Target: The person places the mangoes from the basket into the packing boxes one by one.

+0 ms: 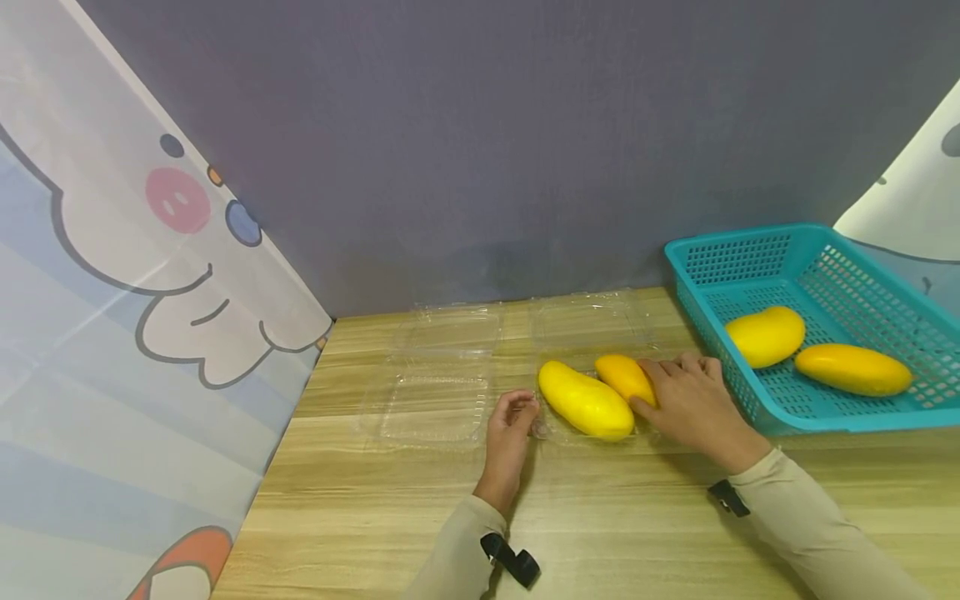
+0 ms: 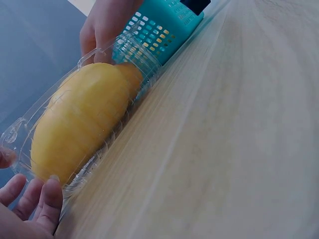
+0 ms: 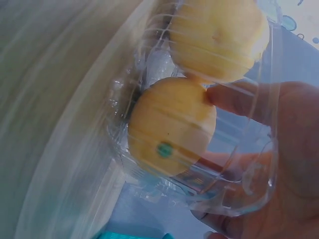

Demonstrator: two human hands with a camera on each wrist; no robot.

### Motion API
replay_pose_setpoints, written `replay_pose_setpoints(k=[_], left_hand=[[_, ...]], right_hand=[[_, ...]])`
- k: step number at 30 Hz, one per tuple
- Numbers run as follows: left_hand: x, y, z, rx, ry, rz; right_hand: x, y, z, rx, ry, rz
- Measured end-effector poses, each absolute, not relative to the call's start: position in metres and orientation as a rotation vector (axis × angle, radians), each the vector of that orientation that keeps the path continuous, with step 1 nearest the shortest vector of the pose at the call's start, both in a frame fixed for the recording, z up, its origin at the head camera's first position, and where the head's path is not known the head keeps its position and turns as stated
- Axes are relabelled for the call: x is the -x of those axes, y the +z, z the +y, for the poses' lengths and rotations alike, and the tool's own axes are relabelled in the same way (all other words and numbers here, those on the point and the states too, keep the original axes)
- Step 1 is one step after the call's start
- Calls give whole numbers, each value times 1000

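Two yellow mangoes lie side by side in a clear plastic clamshell container (image 2: 79, 62) with its lid laid back. My right hand (image 1: 693, 404) holds the smaller, more orange mango (image 1: 627, 379) at the container's right side, thumb and fingers about it. In the right wrist view, that mango (image 3: 172, 127) shows a green stem spot, and the thumb touches its top. The larger yellow mango (image 1: 585, 402) rests to its left. My left hand (image 1: 512, 429) grips the container's left edge, fingertips against the clear wall beside the larger mango.
A second clear clamshell container (image 1: 435, 408) lies open on the wooden table (image 1: 360, 517) to the left. At the right stands a turquoise basket (image 1: 787, 421) holding two more mangoes (image 1: 853, 370). A grey wall (image 1: 480, 150) closes off the back, with a cartoon-printed sheet (image 1: 112, 333) at the left.
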State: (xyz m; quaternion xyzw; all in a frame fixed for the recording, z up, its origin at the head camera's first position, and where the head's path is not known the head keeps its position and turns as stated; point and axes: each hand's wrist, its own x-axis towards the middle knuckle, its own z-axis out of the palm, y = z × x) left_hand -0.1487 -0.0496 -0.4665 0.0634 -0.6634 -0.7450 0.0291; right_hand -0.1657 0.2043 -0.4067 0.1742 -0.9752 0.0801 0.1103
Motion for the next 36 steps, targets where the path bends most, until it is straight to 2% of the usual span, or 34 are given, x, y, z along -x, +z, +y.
replay_pose_setpoints(k=[15, 25, 36], left_hand=[[151, -466, -46, -197, -2273, -2067], [153, -465, -48, -190, -2252, -2073], [166, -467, -53, -19, -2255, -2066]], right_hand=[[174, -409, 217, -532, 524, -2670], [186, -413, 228, -384, 827, -2844], [189, -412, 232, -381, 1048, -2901]])
